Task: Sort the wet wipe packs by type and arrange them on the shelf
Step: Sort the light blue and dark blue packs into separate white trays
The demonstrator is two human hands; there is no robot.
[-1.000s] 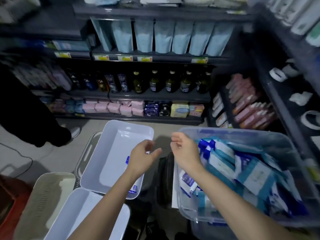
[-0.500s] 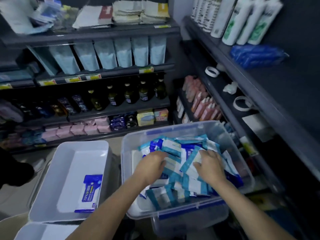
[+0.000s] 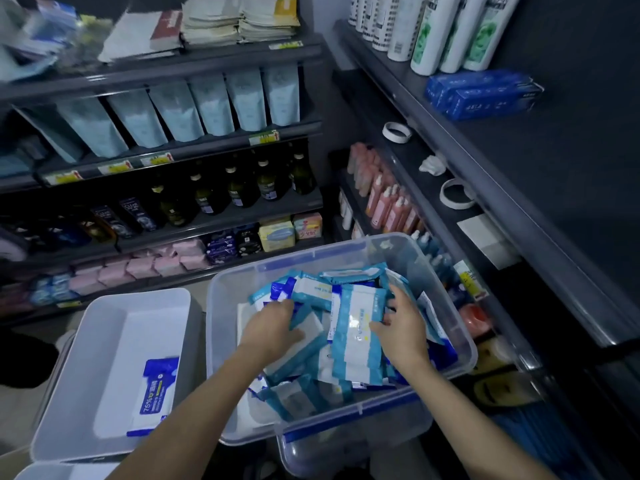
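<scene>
The wet wipe packs [image 3: 313, 288] are heaped loose in a clear plastic bin [image 3: 221, 341], filling it almost to the rim, so little free room is left between the pile and the walls. The right hand [image 3: 403, 337] is closed round a light-blue pack [image 3: 356, 337] that is stood on edge, with the thumb on its face and the fingers behind it. The left hand [image 3: 270, 329] is pressed into the pile with bent fingers; whether a pack is held cannot be told. Just beside the bin's left wall a white tray [image 3: 114, 327] is set, with one dark-blue pack [image 3: 156, 396] laid flat in its near part and bare floor left around it. The bin's right side is crowded by a dark shelf unit [image 3: 519, 216], whose front edge runs close past the rim. On that unit two tape rings [image 3: 397, 132], a crumpled white scrap [image 3: 433, 164], blue boxes [image 3: 485, 93] and white bottles [image 3: 433, 32] are kept. Behind, shelves of pale pouches [image 3: 207, 105] and dark bottles [image 3: 242, 185] are seen in a dim shop aisle.
</scene>
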